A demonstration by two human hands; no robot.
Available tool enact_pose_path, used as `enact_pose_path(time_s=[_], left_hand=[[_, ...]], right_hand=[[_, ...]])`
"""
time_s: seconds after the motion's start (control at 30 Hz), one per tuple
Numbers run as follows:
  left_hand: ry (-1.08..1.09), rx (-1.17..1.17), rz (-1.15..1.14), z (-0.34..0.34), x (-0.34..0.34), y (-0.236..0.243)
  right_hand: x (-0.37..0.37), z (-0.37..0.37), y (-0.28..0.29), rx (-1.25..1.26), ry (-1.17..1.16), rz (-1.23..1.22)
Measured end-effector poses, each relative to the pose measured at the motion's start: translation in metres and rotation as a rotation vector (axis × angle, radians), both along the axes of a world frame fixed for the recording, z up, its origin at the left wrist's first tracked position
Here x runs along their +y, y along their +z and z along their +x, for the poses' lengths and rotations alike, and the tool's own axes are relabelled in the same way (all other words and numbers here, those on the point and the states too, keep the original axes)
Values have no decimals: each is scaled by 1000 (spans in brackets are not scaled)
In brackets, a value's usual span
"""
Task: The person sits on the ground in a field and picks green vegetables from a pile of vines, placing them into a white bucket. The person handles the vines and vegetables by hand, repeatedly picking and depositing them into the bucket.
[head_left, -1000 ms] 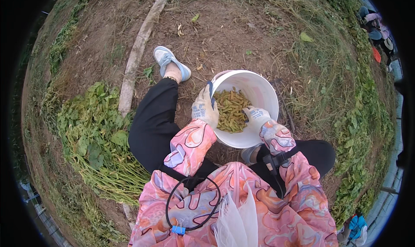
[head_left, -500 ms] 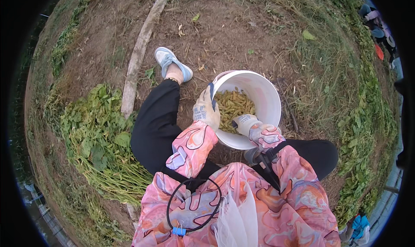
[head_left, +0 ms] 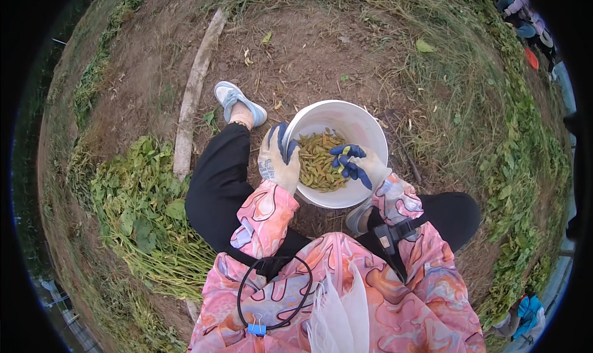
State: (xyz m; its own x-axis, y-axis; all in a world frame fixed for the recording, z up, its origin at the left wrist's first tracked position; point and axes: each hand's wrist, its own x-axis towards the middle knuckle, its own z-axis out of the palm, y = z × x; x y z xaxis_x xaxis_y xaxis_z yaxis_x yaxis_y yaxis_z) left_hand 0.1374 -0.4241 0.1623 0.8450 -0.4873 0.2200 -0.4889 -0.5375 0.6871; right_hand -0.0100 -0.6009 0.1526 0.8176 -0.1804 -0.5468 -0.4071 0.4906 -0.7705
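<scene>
A white bucket (head_left: 370,129) stands tilted between my legs, holding a heap of yellow-green bean pods (head_left: 316,167). My left hand (head_left: 277,161), in a cream glove with blue fingers, grips the bucket's left rim. Inside the bucket's right side, just above the heap, my right hand (head_left: 364,166) wears a matching glove. Its blue fingers are closed round a yellow-green pod (head_left: 344,153), which shows between them. Some of that pod is hidden by the fingers.
Pulled leafy bean plants (head_left: 145,214) lie piled beside my left leg. A long wooden pole (head_left: 196,93) rests on the soil beyond them. Dry grass and leafy plants (head_left: 516,186) line the right side. Another person (head_left: 525,16) is at the far upper right.
My right hand has lifted from the heap, its blue fingers now showing round a pod. The bucket and my left hand sit slightly farther left in view, and the bucket is turned slightly.
</scene>
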Motion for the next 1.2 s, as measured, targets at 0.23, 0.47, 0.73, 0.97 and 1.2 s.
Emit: enact_pose_path(time_s=[0.23, 0.47, 0.73, 0.97, 1.2], left_hand=[[0, 89, -191, -4, 19, 6], [-29, 165, -249, -2, 21, 34], [23, 255, -256, 12, 22, 16], [-49, 269, -213, 4, 13, 32], [-205, 509, -243, -10, 15, 27]], right_hand=[[9, -2, -28, 267, 230, -1419], [23, 46, -77, 276, 1302, -1183], [42, 45, -95, 295, 1380, -1313], [6, 32, -80, 450, 866, -1164], [0, 24, -46, 130, -187, -46]])
